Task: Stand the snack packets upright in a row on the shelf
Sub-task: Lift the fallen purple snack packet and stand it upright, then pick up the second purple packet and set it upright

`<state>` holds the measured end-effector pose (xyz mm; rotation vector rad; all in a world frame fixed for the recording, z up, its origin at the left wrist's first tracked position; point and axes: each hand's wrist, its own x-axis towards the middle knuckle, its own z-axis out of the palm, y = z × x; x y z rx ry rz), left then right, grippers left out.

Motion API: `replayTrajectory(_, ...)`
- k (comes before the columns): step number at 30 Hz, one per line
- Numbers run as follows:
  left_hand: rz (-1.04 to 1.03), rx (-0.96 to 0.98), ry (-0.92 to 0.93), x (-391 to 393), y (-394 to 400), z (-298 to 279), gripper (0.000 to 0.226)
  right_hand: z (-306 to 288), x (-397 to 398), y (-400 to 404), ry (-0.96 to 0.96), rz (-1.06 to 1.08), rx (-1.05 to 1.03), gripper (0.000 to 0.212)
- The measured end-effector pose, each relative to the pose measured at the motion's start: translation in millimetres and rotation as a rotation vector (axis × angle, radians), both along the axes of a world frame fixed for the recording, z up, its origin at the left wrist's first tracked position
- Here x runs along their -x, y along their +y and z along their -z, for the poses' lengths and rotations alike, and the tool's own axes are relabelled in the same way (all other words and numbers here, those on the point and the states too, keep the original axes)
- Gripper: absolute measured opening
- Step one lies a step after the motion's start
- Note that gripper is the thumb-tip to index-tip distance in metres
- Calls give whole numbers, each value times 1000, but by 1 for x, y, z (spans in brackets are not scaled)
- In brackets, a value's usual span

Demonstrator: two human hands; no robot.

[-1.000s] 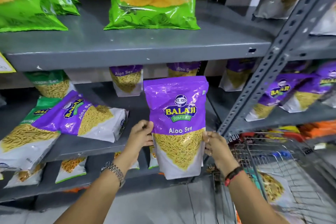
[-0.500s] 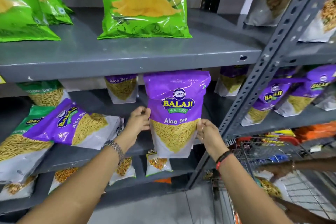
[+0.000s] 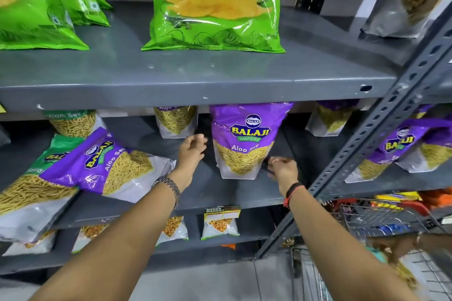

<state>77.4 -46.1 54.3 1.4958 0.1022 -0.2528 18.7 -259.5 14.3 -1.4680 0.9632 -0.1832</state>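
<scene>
A purple Balaji Aloo Sev packet stands upright on the grey middle shelf, its top hidden under the shelf above. My left hand hovers just left of it with loose fingers, a small gap between them. My right hand is at the packet's lower right corner, fingers apart and blurred, holding nothing. Another purple Aloo Sev packet lies tilted on a green sev packet at the shelf's left. More packets stand at the back.
Green chip bags stand on the upper shelf. A slotted grey upright runs diagonally at the right, with purple packets on the neighbouring shelf. A wire trolley sits lower right, where another person's hand reaches.
The purple packet went from the air in front of the shelves onto the middle shelf, further back. Both my hands have come off its sides.
</scene>
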Motion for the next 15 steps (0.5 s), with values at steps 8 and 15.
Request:
replayTrajectory(8, -558, 135, -50, 48, 126, 26, 19, -5, 4, 115, 134, -668, -27, 27)
replayTrajectory(15, -700, 171, 433, 34, 223, 61, 31, -23, -85, 227, 34, -880, 658, 27)
